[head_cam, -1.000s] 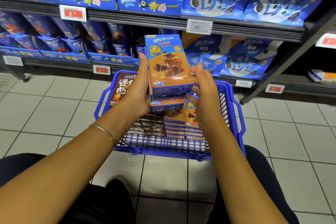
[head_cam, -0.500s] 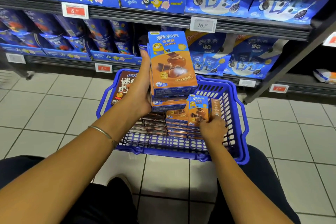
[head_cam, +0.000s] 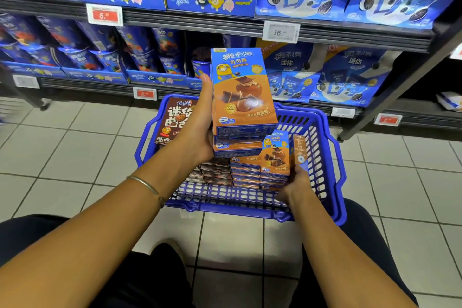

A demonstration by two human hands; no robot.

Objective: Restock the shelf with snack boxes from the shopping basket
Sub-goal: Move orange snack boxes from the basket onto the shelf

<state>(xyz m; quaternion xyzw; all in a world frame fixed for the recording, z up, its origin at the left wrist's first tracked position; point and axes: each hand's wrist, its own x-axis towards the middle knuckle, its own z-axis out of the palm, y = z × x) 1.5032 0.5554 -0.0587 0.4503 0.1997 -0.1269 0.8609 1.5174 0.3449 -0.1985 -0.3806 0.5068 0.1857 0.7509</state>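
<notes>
**Snack boxes, held stack** [head_cam: 243, 97]: several flat orange-and-blue cartons laid face to face, top face toward the camera, raised above the basket in front of the lower shelf. The left hand [head_cam: 200, 132] grips the stack along its left edge, palm under the near end, fingers up the side. A thin bangle [head_cam: 147, 185] sits on that wrist.

**Upright box** [head_cam: 275, 155]: same design, standing on end in the right half of the basket. The right hand [head_cam: 297, 184] curls round its lower end. A second carton [head_cam: 298, 150] stands edge-on just beside it, and whether the fingers also hold it cannot be told.

**Basket stock**: orange cartons [head_cam: 246, 174] stacked flat, dark cartons [head_cam: 216, 172] stacked to their left, and a brown cookie box [head_cam: 175, 120] leaning at the back left corner.

**Basket** [head_cam: 335, 157]: blue plastic with slotted walls, resting on the white tiled floor [head_cam: 62, 145] between the person's knees.

**Shelf** [head_cam: 200, 20]: dark metal tiers holding blue cookie cups [head_cam: 82, 57] at left and blue multipacks [head_cam: 350, 75] at right, with price tags [head_cam: 105, 14] on the rails.
</notes>
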